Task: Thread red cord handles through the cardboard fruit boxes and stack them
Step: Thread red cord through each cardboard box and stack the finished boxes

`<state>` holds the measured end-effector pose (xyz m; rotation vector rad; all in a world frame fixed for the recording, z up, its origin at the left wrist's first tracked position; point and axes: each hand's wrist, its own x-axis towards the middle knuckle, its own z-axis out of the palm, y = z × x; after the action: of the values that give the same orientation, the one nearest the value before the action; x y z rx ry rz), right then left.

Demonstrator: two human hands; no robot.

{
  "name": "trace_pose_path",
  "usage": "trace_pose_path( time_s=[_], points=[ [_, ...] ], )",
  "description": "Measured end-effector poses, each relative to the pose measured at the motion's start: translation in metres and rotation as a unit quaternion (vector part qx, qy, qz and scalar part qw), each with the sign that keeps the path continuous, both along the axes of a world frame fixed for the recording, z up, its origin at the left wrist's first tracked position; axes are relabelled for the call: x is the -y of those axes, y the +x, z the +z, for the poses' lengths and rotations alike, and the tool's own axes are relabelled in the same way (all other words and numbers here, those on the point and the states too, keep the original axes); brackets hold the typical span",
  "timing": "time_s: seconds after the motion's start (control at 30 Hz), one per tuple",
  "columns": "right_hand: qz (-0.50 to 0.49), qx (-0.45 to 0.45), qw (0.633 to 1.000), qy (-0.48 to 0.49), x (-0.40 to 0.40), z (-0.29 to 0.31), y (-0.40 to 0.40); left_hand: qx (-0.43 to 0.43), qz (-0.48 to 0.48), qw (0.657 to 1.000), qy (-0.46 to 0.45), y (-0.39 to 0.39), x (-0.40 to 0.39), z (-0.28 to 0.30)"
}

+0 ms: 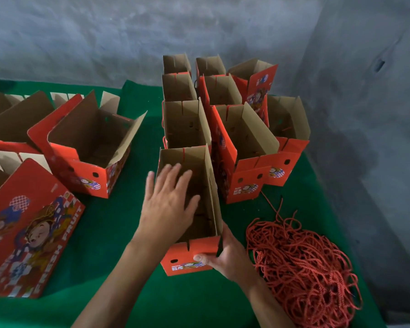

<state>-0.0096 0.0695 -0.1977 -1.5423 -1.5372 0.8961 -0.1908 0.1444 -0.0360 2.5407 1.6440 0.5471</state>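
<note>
1. Up close, a red box stood open on the green desk, at the near end of a row of boxes lined up toward the wall.
2. The left hand was over the box's open top, with its fingers straight and spread wide, and it held nothing.
3. Whether those fingers touched the cardboard could not be told.
4. The right hand held the box's near right corner, with the thumb pressed on the red front and the fingers curled around the side.
5. A big pile of red cord lay on the desk just to the right of that box, close to the right hand.
6. A second row of boxes stood just beside the first row, on its right.
7. Red cord showed on the left side of the first row.
8. Another open box sat to the left, well apart from the row.
9. A box with a cartoon picture and the words FRESH FRUIT lay at the far left.
10. A grey wall stood behind the desk.
</note>
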Motion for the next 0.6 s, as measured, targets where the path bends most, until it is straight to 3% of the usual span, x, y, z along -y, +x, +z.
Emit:
trace_pose_path(
  time_s=[0.07,0.17,0.47,0.6],
  points=[
    [0.010,-0.005,1.000,-0.005,-0.002,-0.003,-0.001,-0.013,0.086,0.993,-0.083,-0.007,-0.001,0.001],
    [0.037,-0.003,0.999,-0.012,-0.002,-0.008,-0.007,0.037,0.145,0.968,-0.202,-0.019,0.002,-0.001],
    [0.097,-0.018,0.995,-0.008,-0.023,-0.019,-0.052,0.123,0.190,0.955,-0.190,-0.081,0.007,0.004],
    [0.100,0.059,0.992,0.050,-0.029,-0.016,-0.069,0.161,0.176,0.953,-0.188,-0.106,0.000,0.009]
  ],
)
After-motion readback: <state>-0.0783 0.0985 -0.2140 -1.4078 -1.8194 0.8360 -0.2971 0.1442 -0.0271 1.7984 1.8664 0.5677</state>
